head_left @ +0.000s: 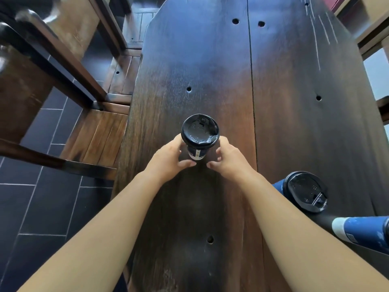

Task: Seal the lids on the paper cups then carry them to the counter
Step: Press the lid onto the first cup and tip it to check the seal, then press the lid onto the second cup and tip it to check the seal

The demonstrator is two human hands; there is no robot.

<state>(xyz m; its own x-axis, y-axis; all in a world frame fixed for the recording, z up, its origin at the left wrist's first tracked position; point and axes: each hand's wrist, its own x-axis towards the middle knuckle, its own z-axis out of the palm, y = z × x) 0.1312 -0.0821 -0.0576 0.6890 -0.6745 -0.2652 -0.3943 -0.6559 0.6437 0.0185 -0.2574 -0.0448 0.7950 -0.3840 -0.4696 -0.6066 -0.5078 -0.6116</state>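
Note:
A blue paper cup (196, 153) with a black lid (200, 131) stands upright in the middle of the dark wooden table (210, 70). My left hand (168, 159) wraps its left side, with a fingertip at the lid's rim. On the other side my right hand (229, 159) does the same, and both thumbs point inward near the cup's base. A second blue cup with a black lid (305, 191) stands at the right, beside my right forearm. A third blue cup (362, 230) shows at the lower right, its top cut off by the frame edge.
Wooden chairs (69, 66) stand close along the table's left edge over a dark tiled floor (42, 207). More wooden furniture (370, 36) is at the far right. The tabletop has small round holes and a seam down its middle.

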